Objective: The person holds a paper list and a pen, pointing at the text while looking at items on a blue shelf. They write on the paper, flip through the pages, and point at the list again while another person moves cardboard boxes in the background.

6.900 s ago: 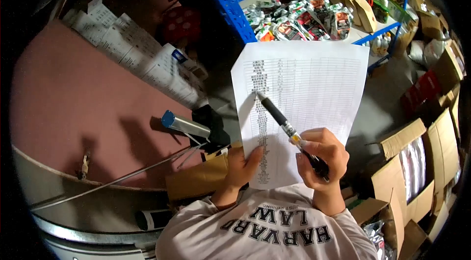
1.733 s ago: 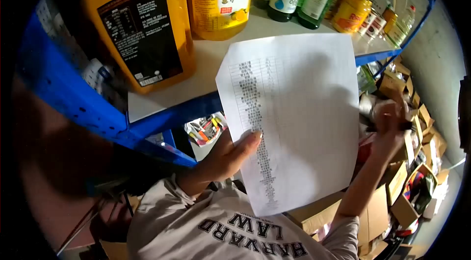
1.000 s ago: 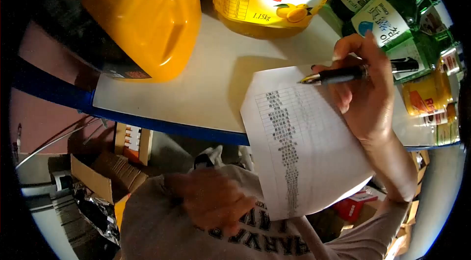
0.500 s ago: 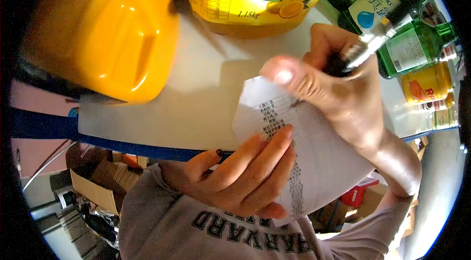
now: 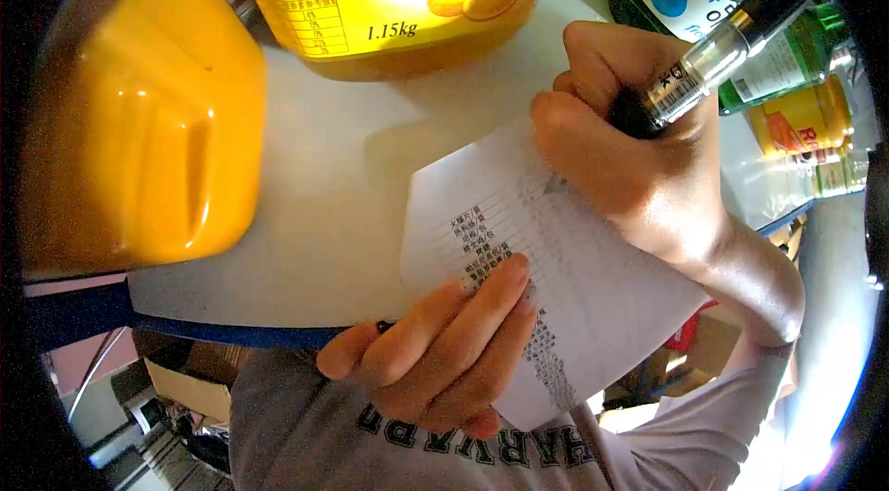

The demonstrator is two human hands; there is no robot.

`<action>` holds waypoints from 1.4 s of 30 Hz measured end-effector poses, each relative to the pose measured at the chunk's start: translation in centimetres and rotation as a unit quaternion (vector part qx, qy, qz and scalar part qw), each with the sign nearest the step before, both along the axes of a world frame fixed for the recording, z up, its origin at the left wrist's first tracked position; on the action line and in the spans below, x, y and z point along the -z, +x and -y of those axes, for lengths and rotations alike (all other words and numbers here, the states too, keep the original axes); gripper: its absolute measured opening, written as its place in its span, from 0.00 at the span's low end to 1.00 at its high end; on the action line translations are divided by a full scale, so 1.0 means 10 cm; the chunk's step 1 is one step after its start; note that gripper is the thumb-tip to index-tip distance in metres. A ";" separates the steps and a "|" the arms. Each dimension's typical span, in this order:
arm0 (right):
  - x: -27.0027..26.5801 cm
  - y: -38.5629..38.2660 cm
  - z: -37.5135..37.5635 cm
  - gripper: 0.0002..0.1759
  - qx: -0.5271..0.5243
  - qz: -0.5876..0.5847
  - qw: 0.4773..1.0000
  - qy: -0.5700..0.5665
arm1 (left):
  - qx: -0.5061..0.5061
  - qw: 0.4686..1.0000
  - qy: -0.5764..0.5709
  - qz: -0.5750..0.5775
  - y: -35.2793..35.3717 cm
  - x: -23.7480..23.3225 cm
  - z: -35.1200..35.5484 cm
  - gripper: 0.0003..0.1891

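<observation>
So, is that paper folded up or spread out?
Spread out: the paper shows a long printed column, partly under the left hand.

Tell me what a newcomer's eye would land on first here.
First, the big orange container at the left and the bright yellow-labelled jar at the top. Then, nearer the middle, the right hand gripping a pen over a printed sheet, with the left hand on its left side.
</observation>
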State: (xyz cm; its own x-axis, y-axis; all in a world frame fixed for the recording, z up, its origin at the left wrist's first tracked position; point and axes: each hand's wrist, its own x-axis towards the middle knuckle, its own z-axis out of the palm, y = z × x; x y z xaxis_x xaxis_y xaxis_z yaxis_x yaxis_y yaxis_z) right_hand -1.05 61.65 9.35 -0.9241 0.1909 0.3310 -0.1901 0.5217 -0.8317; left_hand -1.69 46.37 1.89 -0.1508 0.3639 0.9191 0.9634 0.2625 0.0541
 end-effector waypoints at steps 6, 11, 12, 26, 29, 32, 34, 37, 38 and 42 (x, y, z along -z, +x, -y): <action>0.01 0.04 -0.11 0.18 0.014 0.004 1.000 -0.017 | 0.028 0.999 -0.035 0.016 0.01 0.00 0.01 0.26; 0.00 0.06 -0.18 0.18 0.033 0.011 0.999 -0.010 | 0.043 0.991 -0.121 0.039 0.02 -0.10 0.15 0.22; -0.01 0.07 -0.19 0.18 0.036 0.011 0.999 -0.008 | 0.047 0.987 -0.144 0.043 0.03 -0.13 0.16 0.22; 0.00 0.11 -0.36 0.18 0.069 0.006 0.997 0.046 | 0.060 0.870 -0.464 0.154 0.05 -0.63 0.39 0.18; 0.01 0.10 -0.32 0.18 0.069 0.007 0.997 0.042 | 0.062 0.887 -0.436 0.139 0.02 -0.56 0.40 0.18; 0.02 0.09 -0.29 0.18 0.072 0.007 0.997 0.042 | 0.064 0.896 -0.422 0.122 -0.01 -0.52 0.42 0.19; 0.00 0.08 -0.27 0.18 0.071 0.012 0.997 0.035 | 0.064 0.897 -0.423 0.115 -0.02 -0.53 0.44 0.19; 0.02 0.10 -0.26 0.18 0.084 0.017 0.996 -0.020 | 0.034 0.899 -0.426 0.095 0.05 -0.49 0.43 0.20; 0.02 0.10 -0.26 0.18 0.083 0.020 0.996 -0.016 | 0.028 0.911 -0.403 0.084 0.06 -0.45 0.42 0.20; -0.03 0.13 -0.30 0.18 0.070 0.016 0.997 0.024 | 0.025 0.970 -0.242 0.026 0.05 -0.18 0.21 0.21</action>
